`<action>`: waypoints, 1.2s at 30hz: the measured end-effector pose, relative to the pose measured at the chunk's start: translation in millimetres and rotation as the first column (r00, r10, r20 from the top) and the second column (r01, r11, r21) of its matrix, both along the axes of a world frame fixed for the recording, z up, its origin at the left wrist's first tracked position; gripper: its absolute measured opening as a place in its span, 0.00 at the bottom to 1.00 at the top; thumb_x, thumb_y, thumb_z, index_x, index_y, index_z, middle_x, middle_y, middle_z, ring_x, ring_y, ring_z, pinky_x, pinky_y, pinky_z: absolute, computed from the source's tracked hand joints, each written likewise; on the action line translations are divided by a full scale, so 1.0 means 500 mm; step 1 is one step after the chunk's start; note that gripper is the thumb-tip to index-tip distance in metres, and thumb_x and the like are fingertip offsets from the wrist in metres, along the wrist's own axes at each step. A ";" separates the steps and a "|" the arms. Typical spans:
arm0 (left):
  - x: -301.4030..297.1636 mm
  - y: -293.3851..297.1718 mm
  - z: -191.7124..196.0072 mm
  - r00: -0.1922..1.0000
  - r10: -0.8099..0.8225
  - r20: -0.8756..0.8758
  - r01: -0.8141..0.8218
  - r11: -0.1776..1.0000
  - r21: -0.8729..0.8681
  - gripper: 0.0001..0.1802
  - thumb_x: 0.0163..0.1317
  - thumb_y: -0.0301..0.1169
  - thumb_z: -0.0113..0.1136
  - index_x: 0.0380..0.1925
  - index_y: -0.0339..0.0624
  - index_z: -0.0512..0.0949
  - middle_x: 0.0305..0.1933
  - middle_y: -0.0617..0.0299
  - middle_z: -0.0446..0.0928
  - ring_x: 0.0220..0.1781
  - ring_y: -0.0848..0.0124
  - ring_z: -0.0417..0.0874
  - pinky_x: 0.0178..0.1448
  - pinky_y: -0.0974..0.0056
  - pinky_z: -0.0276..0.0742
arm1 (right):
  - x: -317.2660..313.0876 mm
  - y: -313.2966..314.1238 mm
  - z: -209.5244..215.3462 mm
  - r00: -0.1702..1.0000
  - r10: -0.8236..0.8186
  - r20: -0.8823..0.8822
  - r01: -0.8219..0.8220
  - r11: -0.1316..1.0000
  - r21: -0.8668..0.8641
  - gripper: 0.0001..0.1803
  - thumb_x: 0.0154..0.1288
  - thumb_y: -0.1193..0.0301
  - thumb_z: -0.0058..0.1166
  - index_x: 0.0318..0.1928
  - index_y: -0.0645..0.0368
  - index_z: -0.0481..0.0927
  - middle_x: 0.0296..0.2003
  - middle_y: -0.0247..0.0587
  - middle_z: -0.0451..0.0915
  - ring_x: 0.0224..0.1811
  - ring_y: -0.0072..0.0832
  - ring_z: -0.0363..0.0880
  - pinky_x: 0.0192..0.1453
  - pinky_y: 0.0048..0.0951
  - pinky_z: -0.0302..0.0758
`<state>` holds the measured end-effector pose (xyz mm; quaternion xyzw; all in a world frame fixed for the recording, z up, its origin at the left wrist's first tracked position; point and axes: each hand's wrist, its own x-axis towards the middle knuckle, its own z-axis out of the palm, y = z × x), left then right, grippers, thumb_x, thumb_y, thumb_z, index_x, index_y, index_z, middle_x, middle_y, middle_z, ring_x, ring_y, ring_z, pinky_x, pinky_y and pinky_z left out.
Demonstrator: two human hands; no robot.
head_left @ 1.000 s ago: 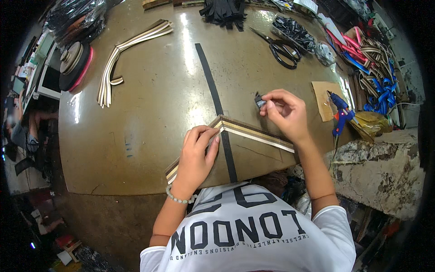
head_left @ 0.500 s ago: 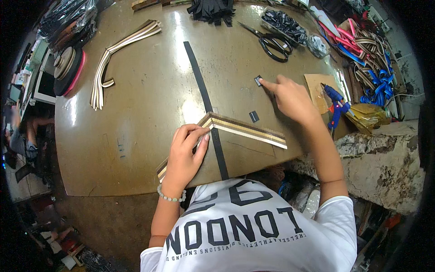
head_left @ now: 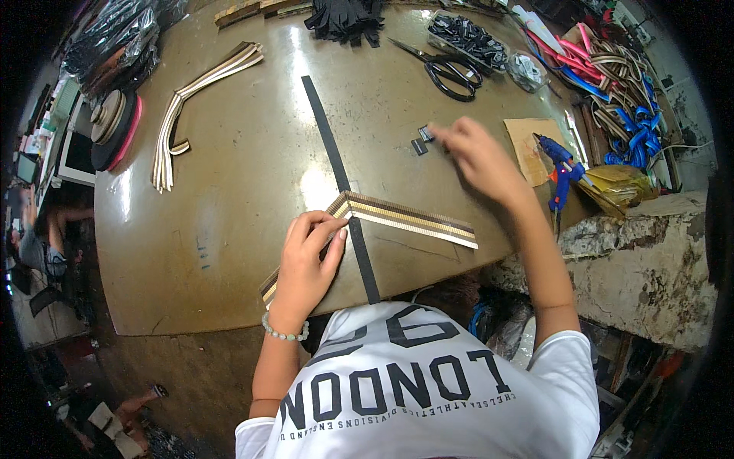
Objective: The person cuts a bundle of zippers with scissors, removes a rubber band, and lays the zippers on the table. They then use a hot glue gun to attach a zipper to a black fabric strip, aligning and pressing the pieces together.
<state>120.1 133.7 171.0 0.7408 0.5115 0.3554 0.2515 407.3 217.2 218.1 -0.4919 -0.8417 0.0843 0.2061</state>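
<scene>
A striped brown, gold and white strap (head_left: 413, 222) lies folded into an angled peak on the table. My left hand (head_left: 306, 256) pinches it just below the fold, with thumb and fingers together, and covers part of its left arm. Under the fold runs a narrow black strip (head_left: 325, 130), laid lengthwise away from me. Two small black labels lie close together farther off, the nearer label (head_left: 419, 146) and the farther label (head_left: 427, 134). My right hand (head_left: 478, 157), smeared by motion, has its index finger stretched toward the farther label; nothing shows in its grasp.
Black-handled scissors (head_left: 451, 76) and a tray of small black pieces (head_left: 468, 38) are at the far right. A blue glue gun (head_left: 562, 172) rests beside brown cardboard (head_left: 527, 145). More striped straps (head_left: 172, 115) lie left; a black fringed bundle (head_left: 344, 19) is at the back.
The label that lay apart, nearer me, is gone from that spot; both labels now sit close together farther away. My right hand has shifted slightly. My left hand keeps its hold.
</scene>
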 end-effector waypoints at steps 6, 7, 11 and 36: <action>0.000 0.000 0.002 0.978 0.200 0.063 -0.200 0.980 -0.006 0.10 0.59 0.23 0.62 0.41 0.36 0.81 0.43 0.55 0.76 0.45 0.59 0.77 0.48 0.60 0.75 | -0.081 -0.114 0.048 0.760 -0.331 -0.559 0.123 0.918 -0.376 0.09 0.61 0.73 0.62 0.41 0.63 0.83 0.32 0.38 0.82 0.32 0.20 0.79 0.40 0.23 0.76; 0.000 0.000 0.002 0.981 0.193 0.007 -0.193 0.980 0.051 0.10 0.58 0.23 0.62 0.41 0.36 0.81 0.43 0.55 0.76 0.45 0.59 0.76 0.48 0.60 0.75 | -0.112 -0.125 0.030 0.817 -0.251 -0.519 0.050 0.927 -0.370 0.08 0.60 0.74 0.63 0.39 0.63 0.84 0.31 0.39 0.82 0.31 0.21 0.79 0.38 0.23 0.76; 0.003 -0.003 -0.002 0.987 0.126 -0.099 -0.118 0.990 0.078 0.11 0.57 0.22 0.62 0.42 0.36 0.81 0.43 0.55 0.75 0.44 0.60 0.75 0.49 0.60 0.74 | -0.184 -0.117 -0.042 0.825 -0.245 -0.510 -0.057 0.861 -0.506 0.08 0.61 0.76 0.60 0.40 0.67 0.82 0.31 0.44 0.81 0.30 0.26 0.80 0.36 0.26 0.76; 0.016 -0.037 0.011 0.995 -0.099 -0.005 0.098 0.993 -0.065 0.30 0.44 0.31 0.76 0.50 0.40 0.77 0.52 0.52 0.72 0.53 0.54 0.76 0.56 0.57 0.76 | -0.201 -0.109 -0.086 0.817 -0.290 -0.498 0.039 0.890 -0.455 0.10 0.62 0.72 0.59 0.44 0.59 0.81 0.38 0.41 0.78 0.36 0.38 0.80 0.40 0.34 0.76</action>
